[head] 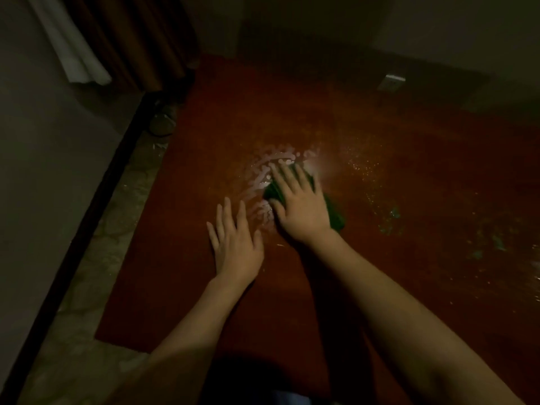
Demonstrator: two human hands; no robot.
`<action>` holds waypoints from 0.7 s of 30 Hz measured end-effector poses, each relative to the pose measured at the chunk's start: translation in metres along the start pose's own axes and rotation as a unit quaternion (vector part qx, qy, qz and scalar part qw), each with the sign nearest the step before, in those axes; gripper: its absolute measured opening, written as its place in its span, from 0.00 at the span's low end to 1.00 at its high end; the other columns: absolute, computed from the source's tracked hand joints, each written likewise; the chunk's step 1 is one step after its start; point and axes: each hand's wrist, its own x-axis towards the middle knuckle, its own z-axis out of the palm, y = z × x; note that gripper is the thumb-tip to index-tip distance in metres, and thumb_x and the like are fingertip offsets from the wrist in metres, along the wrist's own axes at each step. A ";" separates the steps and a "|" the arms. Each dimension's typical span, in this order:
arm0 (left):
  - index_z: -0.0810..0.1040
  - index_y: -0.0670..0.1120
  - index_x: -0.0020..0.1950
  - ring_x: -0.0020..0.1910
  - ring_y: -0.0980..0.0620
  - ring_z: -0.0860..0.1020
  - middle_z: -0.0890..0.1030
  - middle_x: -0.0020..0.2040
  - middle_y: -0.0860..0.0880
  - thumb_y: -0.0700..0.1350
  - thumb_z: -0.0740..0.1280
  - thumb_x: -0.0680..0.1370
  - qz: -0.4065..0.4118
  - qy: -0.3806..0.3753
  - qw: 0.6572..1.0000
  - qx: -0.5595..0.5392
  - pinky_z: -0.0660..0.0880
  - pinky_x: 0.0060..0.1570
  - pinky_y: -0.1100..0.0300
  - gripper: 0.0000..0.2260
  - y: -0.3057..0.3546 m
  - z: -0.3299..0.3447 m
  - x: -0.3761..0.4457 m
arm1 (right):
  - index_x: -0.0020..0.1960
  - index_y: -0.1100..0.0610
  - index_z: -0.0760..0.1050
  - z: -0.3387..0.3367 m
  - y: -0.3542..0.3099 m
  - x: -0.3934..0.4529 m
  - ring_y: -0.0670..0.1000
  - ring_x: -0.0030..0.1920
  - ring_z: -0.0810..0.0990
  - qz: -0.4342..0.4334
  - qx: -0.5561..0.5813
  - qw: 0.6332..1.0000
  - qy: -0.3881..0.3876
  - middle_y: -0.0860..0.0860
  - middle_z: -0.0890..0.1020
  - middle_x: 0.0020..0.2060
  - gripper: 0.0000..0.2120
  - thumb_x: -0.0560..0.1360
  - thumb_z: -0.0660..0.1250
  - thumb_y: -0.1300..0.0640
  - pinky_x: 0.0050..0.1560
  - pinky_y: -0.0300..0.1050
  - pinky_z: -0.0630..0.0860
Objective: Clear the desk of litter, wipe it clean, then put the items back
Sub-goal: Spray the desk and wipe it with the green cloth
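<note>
A dim view from above shows a reddish-brown wooden worktop (292, 287) seen over a person's two bare forearms. The right hand (301, 206) lies flat, fingers straight and spread, pressing down on a folded green cloth (334, 213) near the middle of the worktop. The left hand (236, 244) rests flat on the bare wood just beside it, fingers straight and holding nothing, apparently as a brace.

A curved trail of white foam (267, 176) and wet streaks rings the cloth on its left and far side. To the right, the surface glistens with small droplets (365, 165) and faint greenish smears. A small pale object (391, 82) stands at the far right of the worktop; it is too dark to identify. Left of the worktop, a patterned floor (96, 273), a dark curtain (131, 39) and a pale wall are visible.

No litter is visible on the worktop, so clearing looks done. Wiping appears to be midway: foam and wetness remain. Returning the items appears not yet started.
</note>
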 end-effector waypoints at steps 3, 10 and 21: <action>0.47 0.46 0.78 0.77 0.47 0.39 0.42 0.78 0.44 0.50 0.55 0.81 -0.007 0.018 1.000 -0.003 0.37 0.73 0.46 0.28 0.005 -0.008 0.018 | 0.78 0.49 0.49 0.010 0.006 -0.044 0.54 0.77 0.49 -0.136 -0.018 0.990 -0.011 0.50 0.53 0.77 0.29 0.80 0.48 0.41 0.74 0.59 0.41; 0.41 0.49 0.78 0.75 0.46 0.34 0.36 0.77 0.44 0.56 0.54 0.81 0.011 -0.023 1.000 0.009 0.33 0.71 0.43 0.31 0.041 -0.014 0.062 | 0.76 0.46 0.42 -0.006 0.114 -0.032 0.52 0.77 0.43 0.012 -0.017 0.999 -0.024 0.48 0.46 0.76 0.30 0.77 0.37 0.36 0.74 0.59 0.39; 0.22 0.53 0.67 0.66 0.43 0.20 0.17 0.65 0.46 0.66 0.45 0.78 -0.026 -0.147 0.986 0.073 0.26 0.63 0.37 0.35 0.056 -0.002 0.077 | 0.78 0.48 0.45 -0.025 0.055 0.058 0.52 0.77 0.44 -0.094 -0.001 0.996 0.001 0.48 0.48 0.78 0.29 0.81 0.47 0.41 0.74 0.56 0.38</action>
